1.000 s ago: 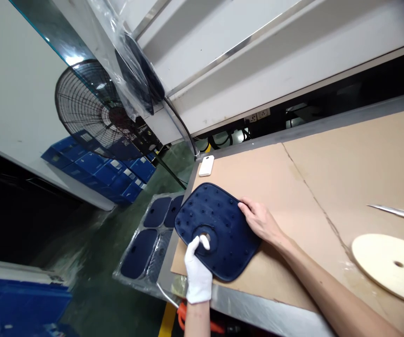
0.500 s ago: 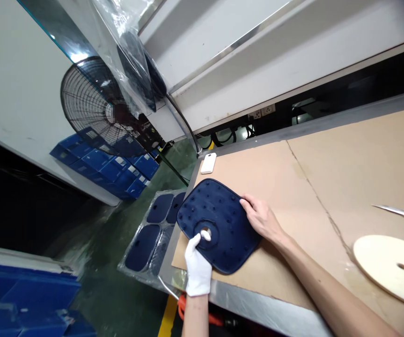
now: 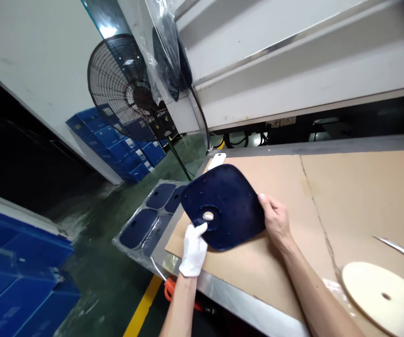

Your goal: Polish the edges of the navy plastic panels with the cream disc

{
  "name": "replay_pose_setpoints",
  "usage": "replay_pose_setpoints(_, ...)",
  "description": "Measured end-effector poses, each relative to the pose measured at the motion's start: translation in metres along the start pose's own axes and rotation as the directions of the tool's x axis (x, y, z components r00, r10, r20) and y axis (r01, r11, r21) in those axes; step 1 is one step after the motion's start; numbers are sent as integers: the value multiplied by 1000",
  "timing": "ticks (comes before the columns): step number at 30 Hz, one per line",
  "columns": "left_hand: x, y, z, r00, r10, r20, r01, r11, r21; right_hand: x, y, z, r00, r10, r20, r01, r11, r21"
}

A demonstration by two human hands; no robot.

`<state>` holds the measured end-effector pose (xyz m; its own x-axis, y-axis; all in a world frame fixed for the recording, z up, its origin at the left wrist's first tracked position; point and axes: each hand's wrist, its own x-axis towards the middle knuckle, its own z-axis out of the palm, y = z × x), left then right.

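Note:
A dark blue panel [image 3: 235, 206] with rounded corners and a round hole is held up, tilted, above the cardboard-covered bench. My left hand [image 3: 194, 248], in a white glove, grips its near left edge with the thumb on the face. White glove fabric shows through the hole, so a fingertip seems to be behind it. My bare right hand [image 3: 275, 219] pinches the right edge, thumb on top; its other fingers are partly hidden behind the panel.
Brown cardboard [image 3: 258, 285] covers the bench. On it lie a cream disc [image 3: 380, 292] with a hole, a pointed metal blade [image 3: 403, 250] and a white phone-like object [image 3: 217, 161]. An orange-handled tool [image 3: 169, 288] hangs at the edge. Wrapped panels [image 3: 139, 228] and a fan [image 3: 124, 89] stand left.
The panel has been tilted, and its face now looks darker and shinier with fewer pegs showing. My right hand has shifted along its right edge. The view has swung left.

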<state>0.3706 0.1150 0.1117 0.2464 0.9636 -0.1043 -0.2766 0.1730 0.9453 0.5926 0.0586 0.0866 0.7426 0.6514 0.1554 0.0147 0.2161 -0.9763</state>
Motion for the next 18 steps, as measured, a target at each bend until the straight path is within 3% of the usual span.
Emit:
replay_pose_setpoints(2, 6, 13, 21, 990, 86, 112, -94, 993, 64, 8, 1, -9, 987, 29, -158, -15, 996, 92)
replay_pose_setpoints(4, 17, 25, 45, 952, 174, 253, -207, 972, 112, 16, 2, -22, 968, 92, -233, -38, 973, 226)
replay_pose_setpoints(7, 44, 30, 78, 887, 256, 385, -334, 930, 152, 26, 2, -46, 967, 232, -101, -174, 900, 399)
replay_pose_setpoints(10, 71, 17, 99, 899, 185, 396, -247, 963, 111, 31, 4, -65, 959, 284, -19, -240, 844, 479)
replay_pose_setpoints(14, 94, -10, 107, 903, 54, 427, -39, 998, -44, 35, 8, -70, 948, 297, -113, -205, 844, 496)
replay_pose_setpoints(18, 107, -24, 102, 907, -7, 422, 45, 996, -79, 38, 14, -65, 945, 256, -204, -150, 894, 423)
